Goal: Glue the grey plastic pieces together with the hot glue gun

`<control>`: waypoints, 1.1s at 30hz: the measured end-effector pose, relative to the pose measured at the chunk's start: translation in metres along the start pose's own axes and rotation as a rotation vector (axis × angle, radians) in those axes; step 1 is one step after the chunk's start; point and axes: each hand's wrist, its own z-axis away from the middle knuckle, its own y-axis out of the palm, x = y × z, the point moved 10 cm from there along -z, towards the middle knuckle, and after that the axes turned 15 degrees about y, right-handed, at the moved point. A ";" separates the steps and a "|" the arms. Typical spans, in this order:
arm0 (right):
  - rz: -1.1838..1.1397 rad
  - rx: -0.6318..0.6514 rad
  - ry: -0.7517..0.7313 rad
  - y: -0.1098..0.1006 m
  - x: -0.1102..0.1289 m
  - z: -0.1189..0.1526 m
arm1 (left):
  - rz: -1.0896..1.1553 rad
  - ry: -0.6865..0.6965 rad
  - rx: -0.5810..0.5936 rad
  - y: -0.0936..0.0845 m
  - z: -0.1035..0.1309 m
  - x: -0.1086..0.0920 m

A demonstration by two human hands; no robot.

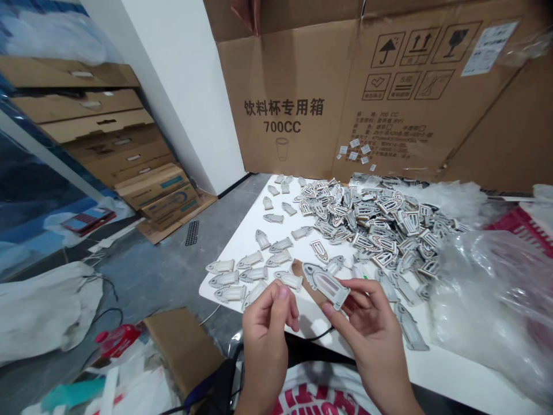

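My right hand (371, 320) grips the lower end of a grey, arch-shaped piece (327, 283) between thumb and fingers, its pointed end toward the upper left. My left hand (270, 317) is just left of it, fingers curled and thumb against the index finger; whether something small is in that pinch is hidden. Behind the held piece lies a brown cardboard strip (313, 289). Similar flat grey pieces (253, 259) lie spread on the white table (239, 230) at the left. A large heap of such pieces (375, 216) covers the table's back right.
A tall cardboard box (302, 75) stands behind the table. Clear plastic bags (484, 300) cover the table's right side. Stacked cartons (159, 190) are at the left, and an open carton flap (184, 349) is near the lower left. A black cable (319, 335) runs below my hands.
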 end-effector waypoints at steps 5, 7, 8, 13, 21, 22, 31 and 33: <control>0.063 -0.105 -0.067 -0.005 0.006 0.005 | 0.234 -0.009 -0.093 -0.006 -0.002 -0.012; 0.083 -0.127 -0.093 -0.005 0.011 0.006 | 0.342 -0.113 -0.026 0.002 0.001 -0.009; 0.091 -0.139 -0.110 -0.006 0.013 0.007 | 0.381 -0.157 0.010 0.006 0.003 -0.007; 0.170 -0.209 -0.248 -0.009 0.017 0.015 | 0.108 -0.110 -0.001 -0.004 -0.004 -0.002; 0.394 -0.058 -0.635 0.011 0.031 0.041 | -0.177 -0.007 0.046 0.007 -0.017 -0.006; 0.394 -0.044 -0.635 0.011 0.032 0.041 | -0.178 -0.006 0.052 0.007 -0.017 -0.004; 0.067 -0.137 -0.231 -0.016 0.003 0.025 | -0.378 0.150 0.020 -0.016 -0.016 -0.010; 0.018 -0.161 -0.182 -0.023 -0.004 0.023 | -0.372 0.119 0.019 -0.018 -0.012 -0.007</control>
